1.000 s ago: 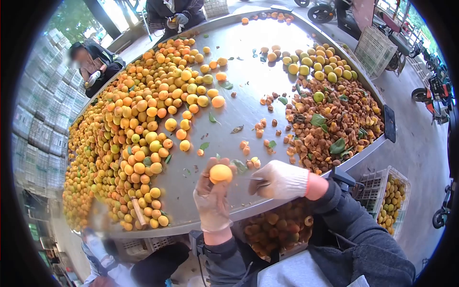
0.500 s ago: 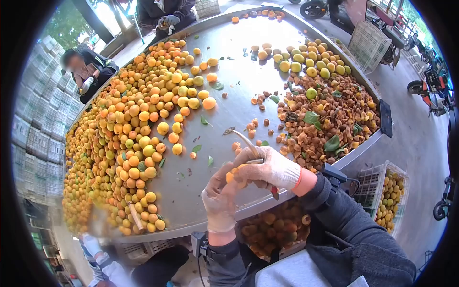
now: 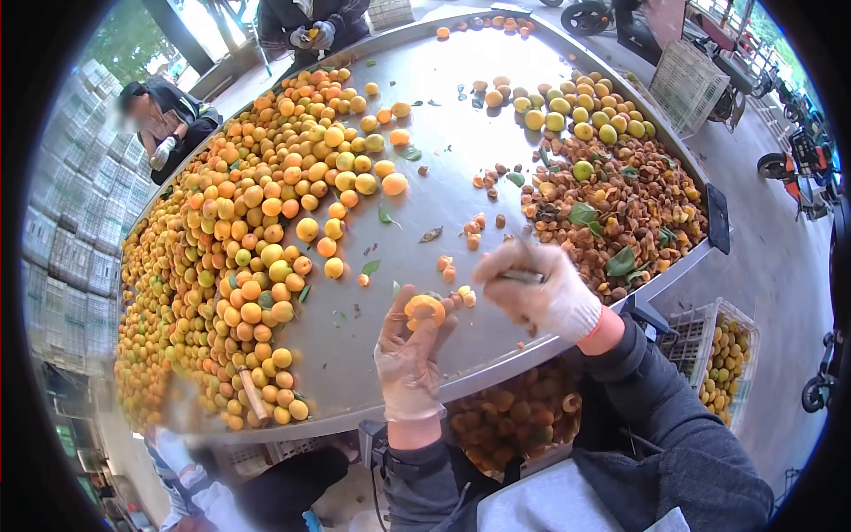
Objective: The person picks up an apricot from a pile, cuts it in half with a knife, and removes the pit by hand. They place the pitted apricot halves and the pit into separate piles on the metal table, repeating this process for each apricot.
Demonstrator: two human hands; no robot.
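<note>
Gloved and raised over the table's near edge, my left hand [image 3: 410,359] holds an opened apricot [image 3: 425,310] between thumb and fingers, its orange inside showing. My right hand [image 3: 542,288], also gloved, is closed around a small tool [image 3: 523,277] with a metal part; blur hides its tip. Between the hands, small pale and brown bits [image 3: 464,297] are seen beside the apricot. A large heap of whole apricots [image 3: 253,226] covers the left of the metal table [image 3: 337,377]. Brown pits and scraps [image 3: 620,195] are piled at the right.
A wooden-handled object [image 3: 253,395] lies on the near-left fruit. Greener fruit [image 3: 581,111] sits at the back right. Below the table are a crate of fruit [image 3: 722,368] and more fruit [image 3: 519,412]. Co-workers stand at the back [image 3: 310,27], left [image 3: 164,129] and near left [image 3: 191,483].
My hands have moved apart: the right one went up and right with the tool, away from the apricot. The apricot in my left hand now shows its opened side.
</note>
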